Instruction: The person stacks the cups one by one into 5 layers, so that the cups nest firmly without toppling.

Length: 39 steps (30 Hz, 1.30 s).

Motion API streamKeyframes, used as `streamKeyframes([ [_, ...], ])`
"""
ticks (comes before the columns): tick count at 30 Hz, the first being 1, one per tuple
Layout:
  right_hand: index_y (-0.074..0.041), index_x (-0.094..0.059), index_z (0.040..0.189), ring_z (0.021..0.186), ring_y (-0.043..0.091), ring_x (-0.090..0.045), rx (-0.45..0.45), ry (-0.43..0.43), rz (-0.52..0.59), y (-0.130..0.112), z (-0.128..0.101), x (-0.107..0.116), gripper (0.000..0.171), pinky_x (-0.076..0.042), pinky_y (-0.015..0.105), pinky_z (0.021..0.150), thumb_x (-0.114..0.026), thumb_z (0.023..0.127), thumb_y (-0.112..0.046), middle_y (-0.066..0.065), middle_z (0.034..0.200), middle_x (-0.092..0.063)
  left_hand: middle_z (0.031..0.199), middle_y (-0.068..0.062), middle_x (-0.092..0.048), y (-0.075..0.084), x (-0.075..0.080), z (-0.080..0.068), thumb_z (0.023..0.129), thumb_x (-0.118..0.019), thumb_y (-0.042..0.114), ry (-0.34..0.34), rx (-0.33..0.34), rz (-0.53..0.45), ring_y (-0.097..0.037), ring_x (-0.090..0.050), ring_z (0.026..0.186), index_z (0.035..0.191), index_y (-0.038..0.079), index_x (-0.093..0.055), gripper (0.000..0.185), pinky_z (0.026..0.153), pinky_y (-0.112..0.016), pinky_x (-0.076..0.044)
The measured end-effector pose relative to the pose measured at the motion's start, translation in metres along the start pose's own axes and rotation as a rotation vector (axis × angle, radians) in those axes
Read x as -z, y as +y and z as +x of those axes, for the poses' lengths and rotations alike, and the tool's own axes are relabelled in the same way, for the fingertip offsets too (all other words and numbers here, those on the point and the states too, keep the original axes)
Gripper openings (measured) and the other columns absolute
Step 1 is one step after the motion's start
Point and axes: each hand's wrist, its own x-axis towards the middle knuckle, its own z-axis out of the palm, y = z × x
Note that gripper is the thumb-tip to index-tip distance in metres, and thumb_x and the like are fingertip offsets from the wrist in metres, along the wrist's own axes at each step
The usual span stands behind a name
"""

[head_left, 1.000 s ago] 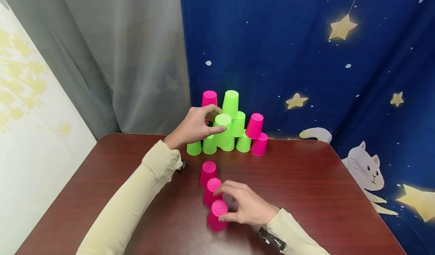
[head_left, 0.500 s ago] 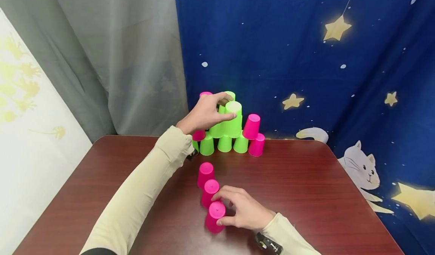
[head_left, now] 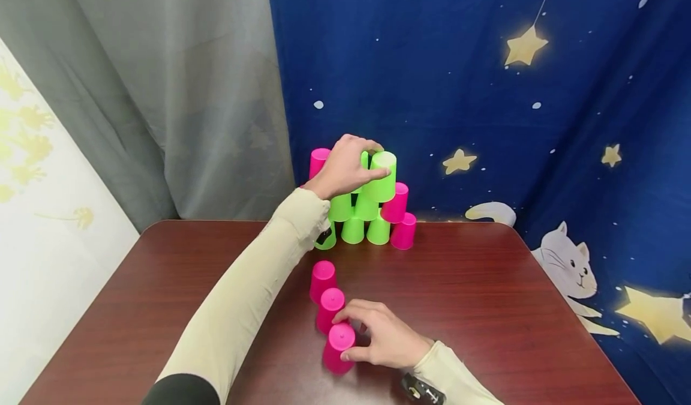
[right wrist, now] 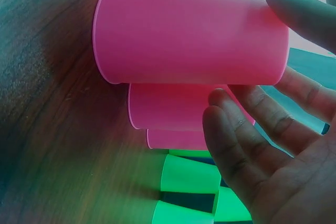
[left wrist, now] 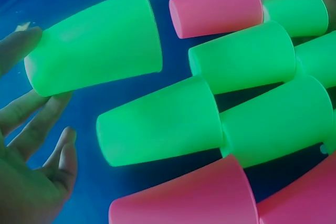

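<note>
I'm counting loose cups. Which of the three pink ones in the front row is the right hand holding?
The nearest pink cup, at the row's camera end; the right hand curls fingers around it. The other two stand free behind.

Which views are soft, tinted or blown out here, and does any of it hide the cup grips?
Head view: even light, sharp, slight wide-angle bend; left hand grips the green cup, right hand holds the nearest pink cup. Left wrist view: rotated, oversaturated, cup surfaces glow with little detail, fingers soft at the edge. Right wrist view: rotated, cool tint, table grain dark; grip readable.
</note>
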Motion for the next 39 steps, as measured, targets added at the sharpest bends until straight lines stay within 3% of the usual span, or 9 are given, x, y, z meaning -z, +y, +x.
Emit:
streamKeyframes([
  [8, -0.015, -0.067, 0.115, 0.095, 0.0, -0.06, 0.038, 0.026, -0.028, 0.002, 0.0, -0.002, 0.044, -0.056, 0.023, 0.083, -0.086, 0.077, -0.025, -0.007, 0.109, -0.069, 0.126, -0.004, -0.069, 0.001, -0.009, 0.017, 0.089, -0.071, 0.044, 0.019, 0.084, 0.019, -0.03, -0.038, 0.135, 0.131, 0.015, -0.066, 0.051, 0.108, -0.048, -0.03],
  [18, -0.014, -0.067, 0.115, 0.094, 0.001, -0.059, 0.047, 0.032, -0.023, 0.002, -0.001, -0.005, 0.044, -0.056, 0.022, 0.082, -0.086, 0.077, -0.024, -0.006, 0.108, -0.068, 0.13, -0.001, -0.067, -0.005, -0.024, 0.024, 0.089, -0.072, 0.044, 0.008, 0.143, 0.071, -0.029, -0.036, 0.137, 0.13, 0.019, -0.065, 0.048, 0.104, -0.051, -0.026],
  [26, -0.014, -0.067, 0.115, 0.095, 0.001, -0.06, 0.032, 0.021, -0.013, 0.001, 0.0, -0.005, 0.044, -0.056, 0.023, 0.084, -0.086, 0.077, -0.024, -0.006, 0.109, -0.068, 0.128, 0.0, -0.068, -0.011, -0.032, 0.025, 0.091, -0.071, 0.043, 0.035, 0.163, 0.107, -0.032, -0.035, 0.138, 0.129, 0.02, -0.065, 0.045, 0.105, -0.056, -0.022],
  [39, -0.014, -0.067, 0.115, 0.093, 0.002, -0.058, 0.012, 0.022, -0.011, 0.002, 0.001, -0.003, 0.044, -0.056, 0.023, 0.083, -0.086, 0.077, -0.022, -0.005, 0.108, -0.068, 0.131, -0.004, -0.067, -0.008, -0.034, 0.03, 0.095, -0.065, 0.044, 0.009, 0.17, 0.164, -0.033, -0.032, 0.144, 0.138, 0.021, -0.059, 0.049, 0.107, -0.057, -0.022],
])
